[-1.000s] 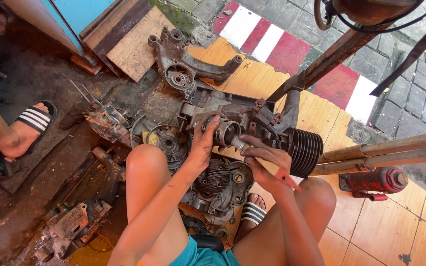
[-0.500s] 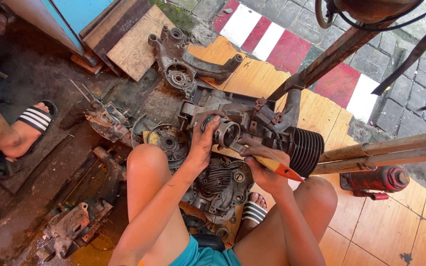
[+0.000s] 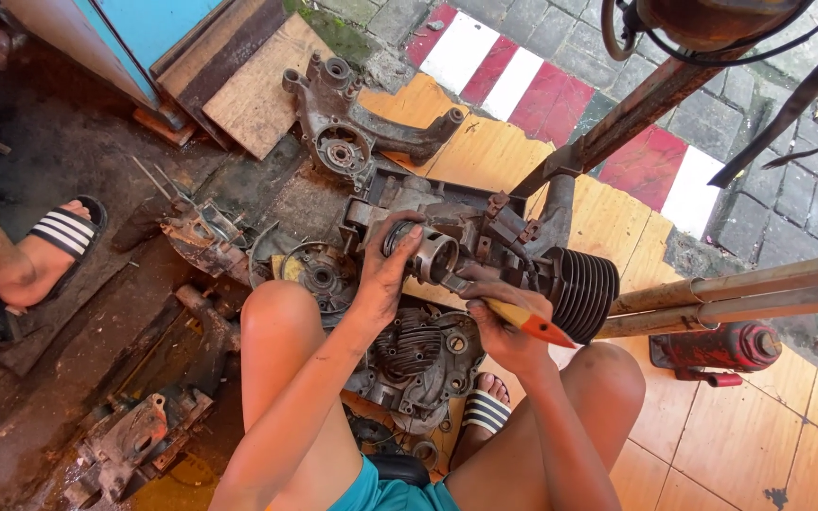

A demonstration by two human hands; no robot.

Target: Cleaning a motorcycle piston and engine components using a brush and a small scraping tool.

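Note:
A greasy engine block (image 3: 485,237) lies on a wooden board in front of my knees. My left hand (image 3: 385,270) grips a round metal cylinder part (image 3: 428,255) sticking out of the block. My right hand (image 3: 499,317) holds a tool with a yellow and orange handle (image 3: 527,326), its working end hidden against the cylinder part. A black finned cylinder (image 3: 584,293) sits at the right end of the block. A second finned engine piece (image 3: 418,350) lies between my legs.
A loose engine casing (image 3: 343,123) lies further off on the board. Rusty parts (image 3: 205,237) and a dirty casing (image 3: 134,445) lie left. Another person's sandalled foot (image 3: 49,251) rests at far left. A red jack (image 3: 721,350) and metal bars (image 3: 731,293) are right.
My right hand has turned the orange-handled tool so its handle now points down right. My left hand stays on the cylinder part.

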